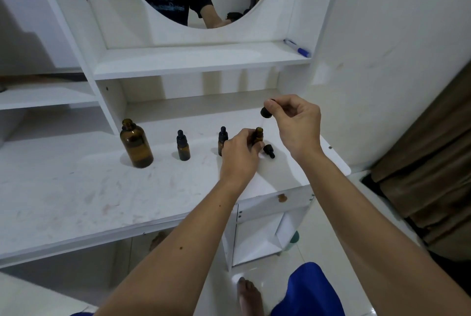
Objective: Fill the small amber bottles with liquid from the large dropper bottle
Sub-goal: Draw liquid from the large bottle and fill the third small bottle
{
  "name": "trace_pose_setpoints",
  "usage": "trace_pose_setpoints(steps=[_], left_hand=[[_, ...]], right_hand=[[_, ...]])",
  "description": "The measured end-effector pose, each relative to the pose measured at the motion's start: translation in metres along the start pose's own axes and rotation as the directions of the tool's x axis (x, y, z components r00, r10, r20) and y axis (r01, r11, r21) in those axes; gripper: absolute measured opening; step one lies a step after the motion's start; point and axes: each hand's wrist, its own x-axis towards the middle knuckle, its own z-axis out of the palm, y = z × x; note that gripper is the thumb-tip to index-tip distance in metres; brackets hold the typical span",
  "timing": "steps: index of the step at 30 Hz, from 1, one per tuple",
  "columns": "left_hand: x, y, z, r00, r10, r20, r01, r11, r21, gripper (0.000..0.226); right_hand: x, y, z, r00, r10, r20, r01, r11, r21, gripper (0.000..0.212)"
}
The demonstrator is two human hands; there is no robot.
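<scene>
Loose cap (269,151) blocks btl's right.

White vanity top (76,193), scuffed w/ faint reddish marks, carries: large amber bottle (136,146) at left, uncapped; capped small amber bottle (183,147) next to it; 2nd capped small bottle (222,141) further right; open small bottle (258,135) beyond that; loose black dropper cap (269,150) lying on its side just beside it.

One large amber bottle (136,146) stands uncapped. Three small amber bottles: two capped (183,146) (222,140), one open (258,135). Two black dropper caps are off, one lying (269,150), one held (266,111), seemingly the large bottle's. One blue marker (297,48).
</scene>
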Motion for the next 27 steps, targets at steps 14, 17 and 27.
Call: trace_pose_setpoints(steps=[14, 17, 27], left_hand=[[0.001, 0.000, 0.001, 1.000, 0.002, 0.009, -0.003, 0.999, 0.046, 0.029], [0.002, 0.001, 0.000, 1.000, 0.006, 0.015, -0.007, 0.998, 0.062, 0.030], [-0.012, -0.004, -0.014, 1.000, -0.012, 0.007, 0.012, 1.000, 0.004, 0.029]], right_hand=[[-0.005, -0.006, 0.001, 0.999, 0.032, 0.004, -0.032, 0.999, 0.044, 0.010], [-0.002, -0.015, -0.004, 1.000, 0.016, -0.025, -0.014, 0.997, 0.081, 0.010], [-0.009, -0.045, -0.007, 0.996, -0.059, -0.070, 0.070, 0.984, 0.162, 0.011]])
